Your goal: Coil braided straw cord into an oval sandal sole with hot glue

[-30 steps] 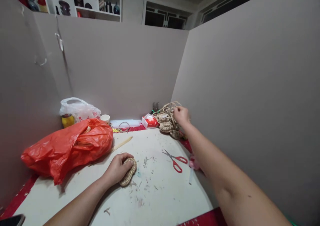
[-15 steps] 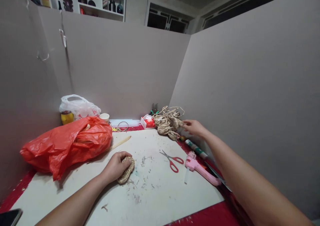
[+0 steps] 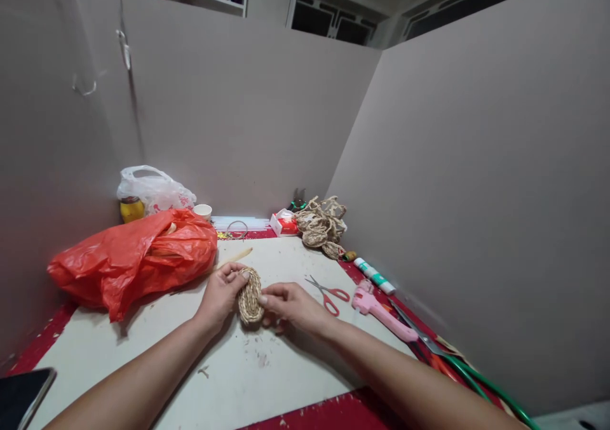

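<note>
An oval coil of braided straw cord (image 3: pixel 251 300) is held tilted above the white board (image 3: pixel 305 360). My left hand (image 3: pixel 222 293) grips its upper left edge, with the thumb on its face. My right hand (image 3: pixel 290 307) pinches its right edge between thumb and fingers; some fingertips are hidden behind it. Red-handled scissors (image 3: pixel 328 293) lie partly spread to the right of my right hand. Farther right rests a pink hot glue gun (image 3: pixel 381 312). A tangled heap of braided straw cord (image 3: pixel 321 223) sits at the back.
A red plastic bag (image 3: pixel 138 262) bulges at left, with a phone (image 3: pixel 23 395) at the near left corner. At the back stand a paper cup (image 3: pixel 203 211), a tissue pack (image 3: pixel 284 222) and pliers (image 3: pixel 298 199). Green-handled shears (image 3: pixel 457 357) lie along the right grey partition (image 3: pixel 476 163).
My right hand has come back from the cord heap to the oval coil and now grips its right edge. My left hand has lifted and tilted the coil, turning its face toward me.
</note>
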A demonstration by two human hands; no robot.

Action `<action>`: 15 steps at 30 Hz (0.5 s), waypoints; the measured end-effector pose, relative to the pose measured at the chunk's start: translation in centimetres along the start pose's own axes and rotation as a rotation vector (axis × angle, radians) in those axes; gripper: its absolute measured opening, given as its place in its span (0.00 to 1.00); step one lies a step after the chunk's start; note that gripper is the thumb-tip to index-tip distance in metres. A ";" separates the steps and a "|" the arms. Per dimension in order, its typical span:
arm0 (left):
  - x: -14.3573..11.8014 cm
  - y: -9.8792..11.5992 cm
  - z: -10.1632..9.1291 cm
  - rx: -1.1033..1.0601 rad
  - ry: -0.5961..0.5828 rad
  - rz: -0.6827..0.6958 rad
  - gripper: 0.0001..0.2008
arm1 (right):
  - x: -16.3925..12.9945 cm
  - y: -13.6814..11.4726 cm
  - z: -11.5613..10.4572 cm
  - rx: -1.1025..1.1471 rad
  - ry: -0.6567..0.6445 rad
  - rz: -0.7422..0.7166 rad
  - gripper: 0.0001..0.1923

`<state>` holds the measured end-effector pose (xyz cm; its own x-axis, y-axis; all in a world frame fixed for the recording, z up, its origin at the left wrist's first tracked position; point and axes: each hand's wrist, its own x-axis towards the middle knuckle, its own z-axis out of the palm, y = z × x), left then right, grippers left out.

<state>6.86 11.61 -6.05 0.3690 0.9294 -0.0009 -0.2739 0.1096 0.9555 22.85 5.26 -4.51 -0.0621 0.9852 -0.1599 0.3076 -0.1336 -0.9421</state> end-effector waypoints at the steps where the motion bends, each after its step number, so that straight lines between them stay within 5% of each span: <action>1: -0.2 0.1 0.2 -0.010 -0.021 -0.007 0.19 | 0.0 0.1 0.9 0.029 -0.016 -0.004 0.24; 5: -0.4 0.5 0.4 0.034 -0.071 -0.006 0.23 | 0.1 0.3 -1.1 0.049 0.050 -0.016 0.24; 11: 0.7 -0.5 -0.8 0.310 -0.103 0.085 0.18 | 0.4 1.4 -11.2 -0.149 0.378 0.072 0.17; 15: 1.3 -1.7 -1.5 0.497 -0.144 0.148 0.13 | 1.0 2.8 -15.7 -0.294 0.465 0.159 0.08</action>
<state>6.46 13.19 -8.12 0.4859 0.8608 0.1511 0.1082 -0.2309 0.9669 38.55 7.52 -2.65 0.4104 0.9080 -0.0838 0.5342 -0.3139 -0.7849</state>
